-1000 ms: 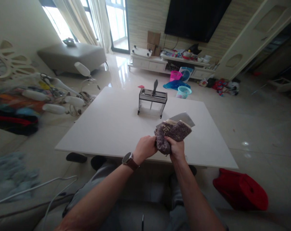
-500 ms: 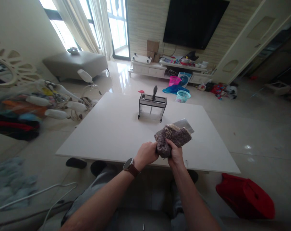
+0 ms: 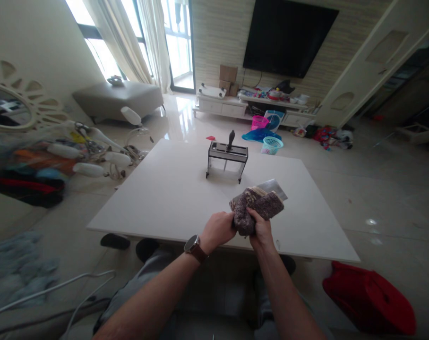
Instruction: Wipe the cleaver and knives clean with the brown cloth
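Note:
Both my hands meet over the near edge of a white table (image 3: 158, 198). My right hand (image 3: 261, 231) is closed around a brownish speckled cloth (image 3: 257, 208) that wraps a wide steel blade (image 3: 276, 188), probably a cleaver, whose shiny tip sticks out to the right. My left hand (image 3: 217, 228), with a watch on its wrist, is closed on something hidden under the cloth's left end, likely the handle. A metal knife rack (image 3: 226, 160) stands further back on the table with one dark-handled knife (image 3: 230, 139) upright in it.
A red bag (image 3: 370, 297) lies on the floor to the right. Clutter with white handles and scissors sits at the left. Baskets, toys and a TV stand with a wall TV are at the back. A grey bench stands by the window.
The hands and the cloth-wrapped blade have sunk slightly toward the table edge. The view has tilted up a little; the grip looks the same.

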The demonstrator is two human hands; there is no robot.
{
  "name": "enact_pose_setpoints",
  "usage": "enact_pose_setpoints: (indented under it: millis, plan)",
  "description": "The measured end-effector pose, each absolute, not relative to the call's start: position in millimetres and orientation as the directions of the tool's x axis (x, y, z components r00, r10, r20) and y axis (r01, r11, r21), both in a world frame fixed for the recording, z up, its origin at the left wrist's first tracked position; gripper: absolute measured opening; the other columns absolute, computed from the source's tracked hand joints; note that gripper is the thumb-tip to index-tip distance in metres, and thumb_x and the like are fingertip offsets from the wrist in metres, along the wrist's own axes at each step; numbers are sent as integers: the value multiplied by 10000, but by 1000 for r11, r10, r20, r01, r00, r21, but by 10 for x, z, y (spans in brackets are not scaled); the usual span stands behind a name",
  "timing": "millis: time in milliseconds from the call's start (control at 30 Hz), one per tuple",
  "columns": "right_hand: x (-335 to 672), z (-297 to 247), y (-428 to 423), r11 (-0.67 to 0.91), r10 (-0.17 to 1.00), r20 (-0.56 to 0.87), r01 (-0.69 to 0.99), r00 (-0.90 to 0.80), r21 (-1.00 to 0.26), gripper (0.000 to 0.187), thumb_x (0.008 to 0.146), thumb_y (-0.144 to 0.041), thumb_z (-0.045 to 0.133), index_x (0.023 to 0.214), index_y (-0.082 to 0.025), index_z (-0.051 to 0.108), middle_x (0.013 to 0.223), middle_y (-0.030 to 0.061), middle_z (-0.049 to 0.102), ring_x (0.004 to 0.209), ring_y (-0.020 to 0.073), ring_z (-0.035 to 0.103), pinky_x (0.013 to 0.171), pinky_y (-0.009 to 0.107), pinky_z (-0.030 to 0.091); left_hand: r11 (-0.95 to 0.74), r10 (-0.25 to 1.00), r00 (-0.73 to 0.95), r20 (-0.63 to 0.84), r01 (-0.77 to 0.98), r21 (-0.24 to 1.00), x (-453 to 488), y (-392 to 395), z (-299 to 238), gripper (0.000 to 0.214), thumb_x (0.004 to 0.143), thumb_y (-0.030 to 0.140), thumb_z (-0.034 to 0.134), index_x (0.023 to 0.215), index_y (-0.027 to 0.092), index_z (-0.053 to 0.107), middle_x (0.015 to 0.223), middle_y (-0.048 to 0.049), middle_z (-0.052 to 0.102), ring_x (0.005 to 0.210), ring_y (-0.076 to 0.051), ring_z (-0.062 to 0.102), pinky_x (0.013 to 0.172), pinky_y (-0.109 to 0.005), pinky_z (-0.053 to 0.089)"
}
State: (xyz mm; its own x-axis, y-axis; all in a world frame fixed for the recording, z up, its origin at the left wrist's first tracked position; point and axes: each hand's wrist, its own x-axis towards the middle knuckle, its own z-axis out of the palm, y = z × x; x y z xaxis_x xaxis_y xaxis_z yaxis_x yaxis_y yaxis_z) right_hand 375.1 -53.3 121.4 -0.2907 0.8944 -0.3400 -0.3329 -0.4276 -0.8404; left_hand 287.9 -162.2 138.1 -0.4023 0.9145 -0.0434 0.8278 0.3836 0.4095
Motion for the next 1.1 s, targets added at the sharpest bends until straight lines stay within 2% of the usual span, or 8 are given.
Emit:
enact_pose_setpoints:
  millis: [467,700,833,1100]
  plan:
    - [3749,1185,-536,-427,889,-323,-330,-325,-842,452,505,-213,888,929,-134,752,897,47,787,909,236,742,863,366,618,394,911,-410,-55,820,415,2878,-1633,1379,222,873,245,540,1014,204,707,949,-136,751,885,-281,725,771,-355,532]
    - [3743,1206,-545,-427,889,-324,-330,-322,-842,432,499,-212,887,903,-134,755,881,46,786,880,229,743,820,342,624,381,915,-402,-36,829,409,2874,-1633,1380,209,864,241,544,987,204,709,931,-132,754,866,-281,728,753,-351,535]
    - [3740,1214,-550,-444,885,-344,-341,-314,-829,417,483,-195,887,874,-132,756,863,46,787,834,225,742,787,344,631,408,907,-415,-75,817,407,2881,-1633,1411,204,870,242,546,991,204,705,946,-134,753,893,-277,728,773,-346,535]
    - [3746,1187,-538,-459,875,-356,-327,-329,-826,430,493,-204,891,891,-130,746,844,32,779,869,217,735,812,324,620,409,907,-415,-79,815,412,2880,-1643,1408,220,873,244,537,1003,198,709,960,-142,750,907,-279,724,789,-350,535]
